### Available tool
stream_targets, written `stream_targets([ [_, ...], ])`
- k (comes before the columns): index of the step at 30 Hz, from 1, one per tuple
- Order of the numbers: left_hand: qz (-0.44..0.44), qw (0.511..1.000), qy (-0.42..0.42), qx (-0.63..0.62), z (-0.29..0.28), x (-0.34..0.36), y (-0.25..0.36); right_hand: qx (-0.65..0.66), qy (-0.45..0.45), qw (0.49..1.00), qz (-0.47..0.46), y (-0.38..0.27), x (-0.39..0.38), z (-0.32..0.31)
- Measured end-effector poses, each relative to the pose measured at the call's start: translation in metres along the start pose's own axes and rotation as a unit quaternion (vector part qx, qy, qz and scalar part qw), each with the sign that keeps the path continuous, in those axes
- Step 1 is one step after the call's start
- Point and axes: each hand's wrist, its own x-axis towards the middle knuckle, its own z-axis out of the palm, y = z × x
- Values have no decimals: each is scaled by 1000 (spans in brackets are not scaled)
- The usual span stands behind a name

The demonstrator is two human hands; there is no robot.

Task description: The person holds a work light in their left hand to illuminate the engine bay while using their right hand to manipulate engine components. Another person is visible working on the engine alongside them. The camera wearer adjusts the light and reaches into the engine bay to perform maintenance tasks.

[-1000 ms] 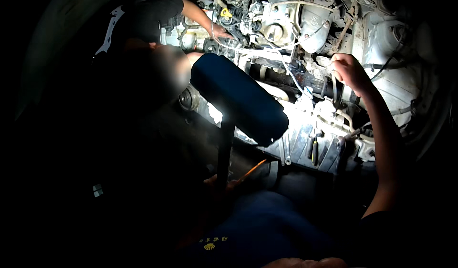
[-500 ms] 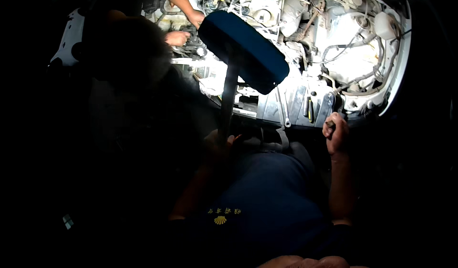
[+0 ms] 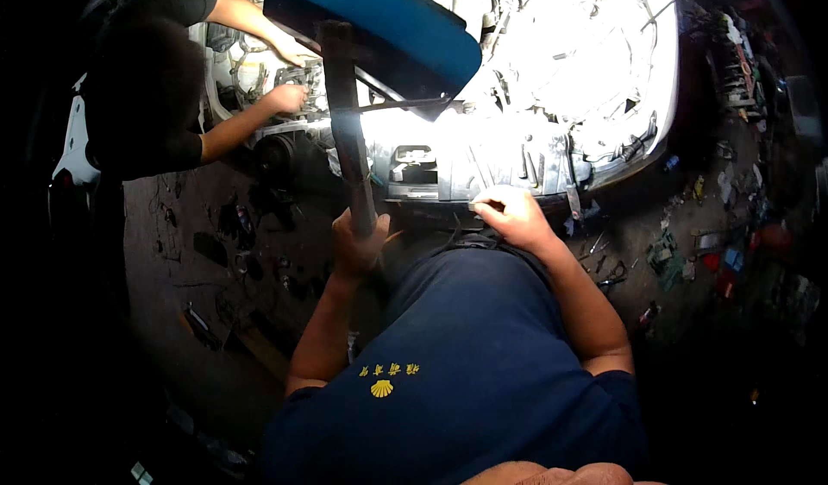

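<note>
My left hand [image 3: 356, 242] is closed round the dark handle of a work light [image 3: 379, 32]. Its wide blue head leans over the engine bay, and its lit side faces away from me. My right hand [image 3: 514, 215] is at the front edge of the car, before my waist, with its fingers curled together. Whatever those fingers hold, if anything, is too small to make out. Just beyond the hand, several tools lie on the front panel [image 3: 453, 170], among them a wrench [image 3: 571, 179] close to the right.
At the left a co-worker in dark clothes reaches both hands [image 3: 287, 98] into the engine bay [image 3: 552, 79], which glares white in the lamplight. Scattered parts and tools litter the dark floor [image 3: 198, 226] on both sides. A thin rod [image 3: 677, 0] slants up at the far right.
My right hand has moved left along the car's front edge to before my waist. The work light has shifted left and up in the picture, and the surroundings look brighter.
</note>
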Motion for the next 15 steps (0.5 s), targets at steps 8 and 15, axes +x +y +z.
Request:
stream_targets([
  [8, -18, 999, -21, -24, 9, 27, 42, 22, -123, 991, -38, -69, 59, 35],
  [15, -80, 989, -11, -122, 15, 46, 49, 77, -116, 989, -59, -77, 89, 38],
])
